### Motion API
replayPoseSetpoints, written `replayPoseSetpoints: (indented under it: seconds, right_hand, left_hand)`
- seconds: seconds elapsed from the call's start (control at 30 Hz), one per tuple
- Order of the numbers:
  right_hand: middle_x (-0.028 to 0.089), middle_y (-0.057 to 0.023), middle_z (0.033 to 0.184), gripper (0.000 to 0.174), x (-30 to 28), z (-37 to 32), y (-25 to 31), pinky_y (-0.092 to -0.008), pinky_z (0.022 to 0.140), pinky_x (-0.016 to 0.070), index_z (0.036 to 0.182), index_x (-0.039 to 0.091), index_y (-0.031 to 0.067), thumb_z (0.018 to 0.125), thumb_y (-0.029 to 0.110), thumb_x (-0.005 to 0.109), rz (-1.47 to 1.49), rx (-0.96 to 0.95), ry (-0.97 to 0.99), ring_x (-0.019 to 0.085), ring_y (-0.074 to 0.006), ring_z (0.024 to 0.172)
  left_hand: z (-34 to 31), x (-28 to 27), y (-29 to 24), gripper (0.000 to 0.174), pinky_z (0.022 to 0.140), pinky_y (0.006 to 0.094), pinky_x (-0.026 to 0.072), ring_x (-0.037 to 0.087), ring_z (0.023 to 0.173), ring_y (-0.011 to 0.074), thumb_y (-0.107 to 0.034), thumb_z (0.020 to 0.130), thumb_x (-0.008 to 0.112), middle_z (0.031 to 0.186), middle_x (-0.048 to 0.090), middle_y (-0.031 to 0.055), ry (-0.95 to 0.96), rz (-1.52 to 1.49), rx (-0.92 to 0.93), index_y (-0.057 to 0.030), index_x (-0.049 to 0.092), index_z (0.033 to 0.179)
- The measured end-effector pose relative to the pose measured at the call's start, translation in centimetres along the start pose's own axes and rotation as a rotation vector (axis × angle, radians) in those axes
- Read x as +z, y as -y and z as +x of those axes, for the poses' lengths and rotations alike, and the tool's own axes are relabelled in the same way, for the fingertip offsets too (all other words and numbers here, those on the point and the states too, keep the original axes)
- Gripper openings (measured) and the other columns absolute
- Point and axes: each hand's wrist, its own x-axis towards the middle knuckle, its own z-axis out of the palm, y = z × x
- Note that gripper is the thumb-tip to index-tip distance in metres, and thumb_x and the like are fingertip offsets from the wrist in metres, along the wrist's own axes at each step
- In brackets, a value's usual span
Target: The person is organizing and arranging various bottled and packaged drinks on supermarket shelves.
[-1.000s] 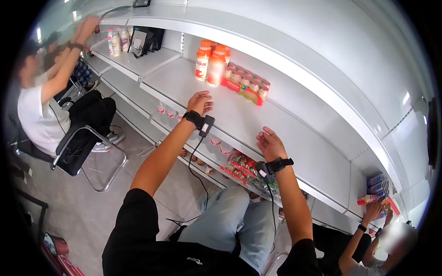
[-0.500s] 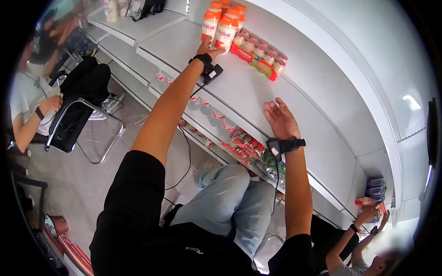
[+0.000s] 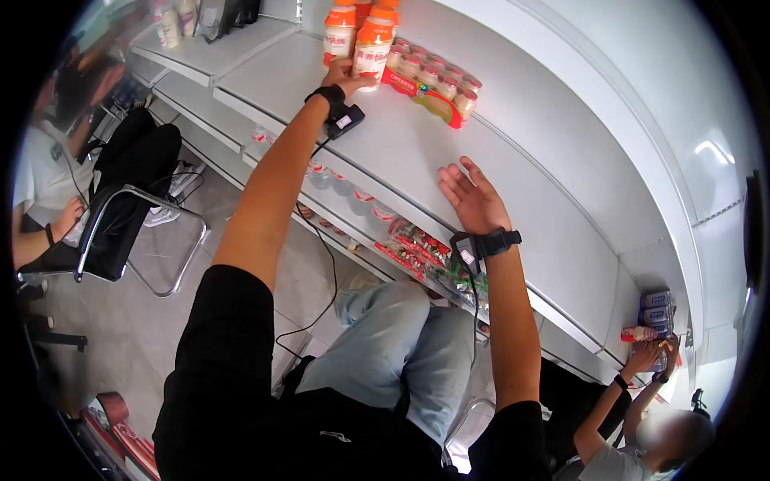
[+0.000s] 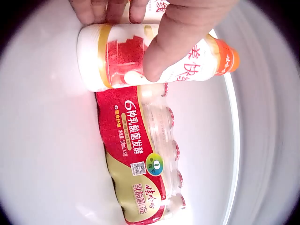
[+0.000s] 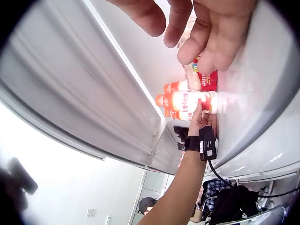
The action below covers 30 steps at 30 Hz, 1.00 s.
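Note:
My left hand (image 3: 345, 78) is at the group of orange-capped drink bottles on the shelf. It grips the front bottle (image 3: 371, 58) low on its body. In the left wrist view the thumb (image 4: 161, 54) lies across that bottle's label, with the fingers around its far side. Other matching bottles (image 3: 339, 36) stand upright close behind and beside it. Right beside them sits a red-banded pack of small yogurt drink bottles (image 3: 429, 84). My right hand (image 3: 480, 200) hovers over the shelf near its front edge, palm up, fingers loosely extended and holding nothing.
The white shelf (image 3: 537, 240) has an upper shelf (image 3: 561, 88) overhanging it. Lower shelves hold bagged goods (image 3: 417, 248) and clear-wrapped bottles (image 3: 353, 192). A seated person (image 3: 48, 184) is at left; another person's hands (image 3: 650, 357) reach in at lower right. Cables hang from both wrists.
My left hand has reached forward from above the shelf edge to the bottles and taken hold of the front one. My right hand has turned palm up. The view has shifted.

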Motion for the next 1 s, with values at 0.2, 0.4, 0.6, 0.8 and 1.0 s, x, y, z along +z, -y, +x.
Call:
replayPoseSetpoints:
  seconds: [0.2,0.4,0.6,0.8,1.0]
  right_hand:
    - [0.054,-0.0137,0.113,0.04,0.1,0.0,-0.1,-0.0401,0.102,0.0387,0.122,0.044,0.0043,0.088,0.021,0.059,0.026,0.017,-0.013,0.051,-0.0297,0.115]
    - [0.056,-0.0122,0.11,0.038,0.4,-0.1,0.2,-0.0381,0.1,0.0399,0.121,0.045,0.0046,0.089,0.021,0.058,0.009,-0.012,0.031,0.053,-0.0271,0.111]
    - [0.058,-0.0095,0.106,0.03,0.0,0.0,-0.5,-0.0349,0.093,0.0451,0.119,0.048,0.0038,0.091,0.012,0.053,0.01,-0.051,-0.017,0.058,-0.0213,0.102]
    - [0.056,-0.0085,0.11,0.041,-1.5,2.3,-2.9,-0.0294,0.085,0.0477,0.116,0.055,0.0043,0.078,0.01,0.069,-0.627,-0.397,-0.074,0.057,-0.0176,0.096]
    - [0.058,-0.0077,0.101,0.049,-2.5,-3.6,0.1,-0.026,0.068,0.0505,0.111,0.058,0.005,0.069,0.019,0.079,-0.617,-0.157,-0.118,0.058,-0.0142,0.082]
  left_hand:
    - [0.0,-0.3,-0.2,0.075,0.098,0.0351,0.0416,0.052,0.114,0.0204,-0.016,0.073,0.077,0.124,0.053,0.0105,0.286,-0.048,0.106,-0.008,0.035,0.134]
    - [1.6,0.4,1.5,0.067,0.094,0.0342,0.0448,0.054,0.11,0.0198,-0.011,0.075,0.075,0.121,0.054,0.0118,0.34,-0.096,0.122,-0.0048,0.035,0.129]
    - [-2.0,0.0,0.9,0.059,0.097,0.0353,0.041,0.051,0.113,0.0196,-0.006,0.082,0.064,0.124,0.052,0.0094,0.544,-0.177,0.253,-0.0052,0.033,0.133]
    - [-12.0,2.3,-4.7,0.061,0.099,0.0365,0.0397,0.048,0.118,0.0197,-0.008,0.084,0.063,0.129,0.048,0.0089,0.754,-0.07,0.241,-0.0054,0.031,0.135]
    - [-20.3,7.1,-10.2,0.061,0.091,0.035,0.0456,0.054,0.11,0.0199,-0.016,0.08,0.07,0.122,0.054,0.0108,0.869,0.309,0.193,-0.0044,0.037,0.131]
